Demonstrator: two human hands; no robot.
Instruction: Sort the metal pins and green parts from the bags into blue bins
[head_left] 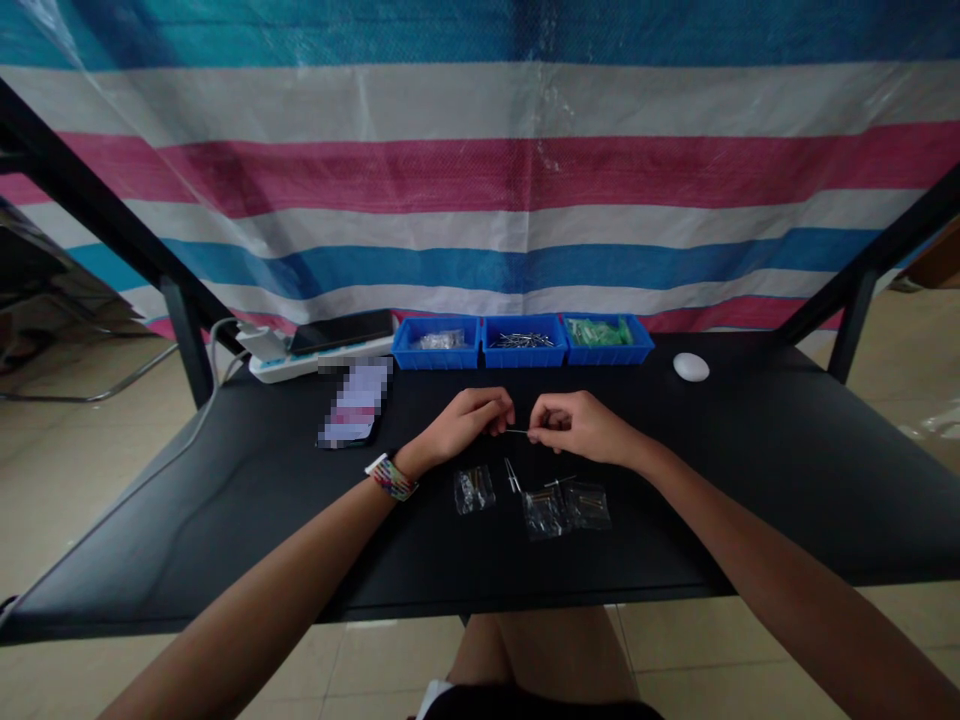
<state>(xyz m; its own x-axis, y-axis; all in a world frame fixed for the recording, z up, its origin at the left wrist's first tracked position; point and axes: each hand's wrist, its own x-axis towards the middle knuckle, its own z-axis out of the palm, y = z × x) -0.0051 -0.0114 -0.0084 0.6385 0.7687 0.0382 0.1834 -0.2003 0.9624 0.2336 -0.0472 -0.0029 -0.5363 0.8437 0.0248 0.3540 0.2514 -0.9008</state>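
My left hand [477,412] and my right hand [576,424] face each other above the black table. A thin silvery metal pin [517,431] spans the small gap between them. The right fingertips pinch one end of it. The left fingers are curled closed at its other end. Nearer to me lie loose metal pins [512,476], some with a thicker part. A small clear bag [474,489] with brownish slim pieces lies below my left hand. Two similar bags, a middle bag [546,513] and a right bag [588,505], lie side by side.
Three blue bins stand along the back: a left bin [436,362] with clear packets, a middle bin [525,358] with metal pins, a right bin [611,356] with green packets. A white mouse [691,367], a phone [354,405], and a power strip [279,370] with a cable flank them.
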